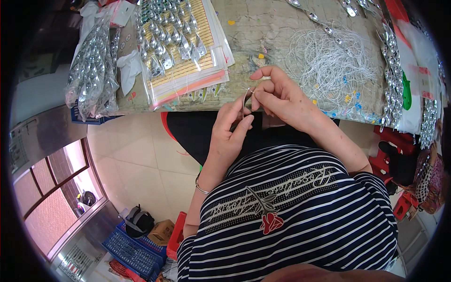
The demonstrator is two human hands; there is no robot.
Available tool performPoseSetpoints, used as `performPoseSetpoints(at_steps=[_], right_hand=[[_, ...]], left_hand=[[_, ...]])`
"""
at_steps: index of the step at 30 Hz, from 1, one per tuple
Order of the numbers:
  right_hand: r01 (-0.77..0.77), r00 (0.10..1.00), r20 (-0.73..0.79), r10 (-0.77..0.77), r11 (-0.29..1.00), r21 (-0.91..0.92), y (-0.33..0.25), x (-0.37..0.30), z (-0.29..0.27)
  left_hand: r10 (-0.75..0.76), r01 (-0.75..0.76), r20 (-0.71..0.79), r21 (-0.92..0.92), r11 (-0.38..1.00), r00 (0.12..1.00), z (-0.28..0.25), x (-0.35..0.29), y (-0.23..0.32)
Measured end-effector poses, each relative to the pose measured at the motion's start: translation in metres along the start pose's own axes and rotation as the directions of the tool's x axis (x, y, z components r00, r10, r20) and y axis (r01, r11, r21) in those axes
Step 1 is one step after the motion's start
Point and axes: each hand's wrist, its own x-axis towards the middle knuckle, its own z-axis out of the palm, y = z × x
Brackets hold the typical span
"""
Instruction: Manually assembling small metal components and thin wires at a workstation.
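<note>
Just over the table's near edge, my two hands meet around a thin, curved metal piece (244,102). My left hand (228,130) grips it between thumb and fingers. My right hand (281,97) has thumb and forefinger pinched together at the upper end of the piece. What sits in that pinch is too small to make out; a thread may be there. To the right of my hands lies a loose heap of white thread (331,66). Left of them, twisted silver pendants (176,35) lie in rows on a yellow woven-patterned sheet (157,87).
A clear bag of silver twisted pieces (94,70) lies at the table's left end. Silver strands (391,75) and a green piece (406,91) are along the right end. Blue crates (134,254) and a cardboard box (161,232) stand on the floor behind.
</note>
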Motion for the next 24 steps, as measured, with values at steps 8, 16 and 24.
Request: performPoseSetpoints(at_steps=[8,16,24], right_hand=[[-0.048,0.999,-0.007,0.048,0.999,-0.008,-0.004,-0.003,0.001],[-0.072,0.996,0.041,0.077,0.99,-0.119,-0.003,-0.005,0.0],[-0.016,0.998,-0.058,0.002,0.971,-0.24,0.011,-0.01,0.001]], left_hand=[[0.033,-0.032,0.031,-0.019,0.999,0.999,0.001,0.002,0.002],[0.127,-0.138,0.069,0.197,0.971,0.989,-0.004,0.001,0.001],[0.171,-0.185,0.075,0.265,0.946,0.982,-0.007,-0.005,-0.007]])
